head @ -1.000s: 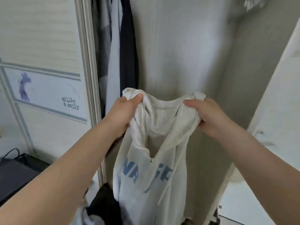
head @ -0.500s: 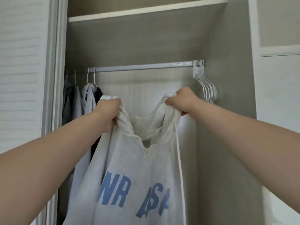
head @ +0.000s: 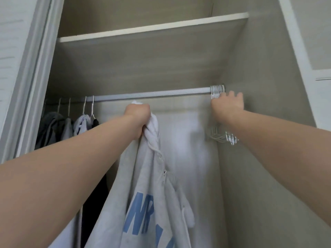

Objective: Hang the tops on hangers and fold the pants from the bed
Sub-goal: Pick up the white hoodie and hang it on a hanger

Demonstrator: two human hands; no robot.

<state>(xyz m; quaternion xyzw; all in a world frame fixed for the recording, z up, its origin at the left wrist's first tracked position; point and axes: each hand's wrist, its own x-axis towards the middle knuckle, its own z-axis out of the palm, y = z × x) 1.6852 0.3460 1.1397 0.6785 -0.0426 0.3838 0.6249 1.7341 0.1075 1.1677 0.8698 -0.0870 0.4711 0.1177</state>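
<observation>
Hoodie (head: 143, 194) | hangs just below rail (head: 152, 95), neck bunched in gripping left hand (head: 138, 113) | judged soft, limp, fairly heavy; best held at shoulders | right hand (head: 227, 106) on spare hangers (head: 216, 90) at rail's right end, grip cannot be told

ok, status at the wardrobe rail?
Left hand grips pale grey blue-lettered hoodie. Right hand open, at bunched white wire hangers, right end of grey rail. No obstruction seen.
</observation>
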